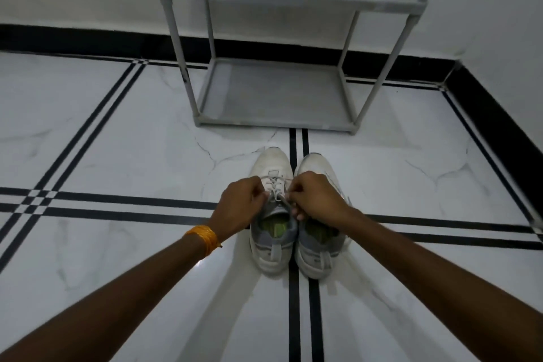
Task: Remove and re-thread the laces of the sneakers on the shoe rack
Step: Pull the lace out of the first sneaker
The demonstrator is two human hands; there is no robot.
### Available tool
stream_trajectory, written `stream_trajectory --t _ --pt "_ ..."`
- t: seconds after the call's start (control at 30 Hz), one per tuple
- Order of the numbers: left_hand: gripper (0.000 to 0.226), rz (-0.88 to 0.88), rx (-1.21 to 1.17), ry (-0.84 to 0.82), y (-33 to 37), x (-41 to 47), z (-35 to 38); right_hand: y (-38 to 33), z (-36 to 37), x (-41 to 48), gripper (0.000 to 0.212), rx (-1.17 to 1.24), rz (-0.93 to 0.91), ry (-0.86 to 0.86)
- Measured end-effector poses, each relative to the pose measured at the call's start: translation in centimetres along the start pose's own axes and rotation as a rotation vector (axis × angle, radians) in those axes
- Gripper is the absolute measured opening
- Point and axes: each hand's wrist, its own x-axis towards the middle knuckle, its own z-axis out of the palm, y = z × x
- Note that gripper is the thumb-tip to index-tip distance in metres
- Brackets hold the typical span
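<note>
Two white sneakers with grey collars and green insoles stand side by side on the floor, toes pointing away from me. The left sneaker (272,250) has its white lace (275,186) crossed through the eyelets. My left hand (242,203) pinches the lace at the shoe's left side. My right hand (316,195) pinches the lace at the top eyelets and covers the front of the right sneaker (318,253), whose lacing is hidden.
A grey two-shelf shoe rack (276,123) stands against the white wall beyond the sneakers, both shelves bare. The floor (117,156) is white marble tile with black stripes. A black skirting runs along the walls.
</note>
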Motion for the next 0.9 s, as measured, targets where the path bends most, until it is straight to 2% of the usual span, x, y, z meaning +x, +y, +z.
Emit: stream_trajectory --t 0.13,0.23,0.37,0.53,0.8,0.9 --pt "0.017 -0.038 0.080 0.001 0.6 -0.8 0.3 -0.1 -0.2 -0.6 0.015 0.077 0.106 -0.013" --pt "0.022 -0.074 0.159 -0.054 0.9 -0.7 0.3 0.2 0.4 0.2 0.018 0.119 0.195 0.050" --pt "0.020 -0.266 -0.211 -0.111 0.8 -0.6 -0.1 -0.4 1.0 0.2 0.019 0.357 0.313 0.144" --pt "0.020 -0.549 -0.687 -0.022 1.6 -0.6 0.3 -0.2 1.5 -0.5 0.034 0.464 0.315 0.296" --pt "0.043 -0.591 -0.752 0.010 1.7 -0.3 1.1 1.5 2.3 -0.4 0.060 0.577 0.307 0.280" --pt "0.045 -0.577 -0.736 0.043 1.6 -0.3 1.3 1.4 2.3 -0.3 0.061 0.522 0.263 0.287"
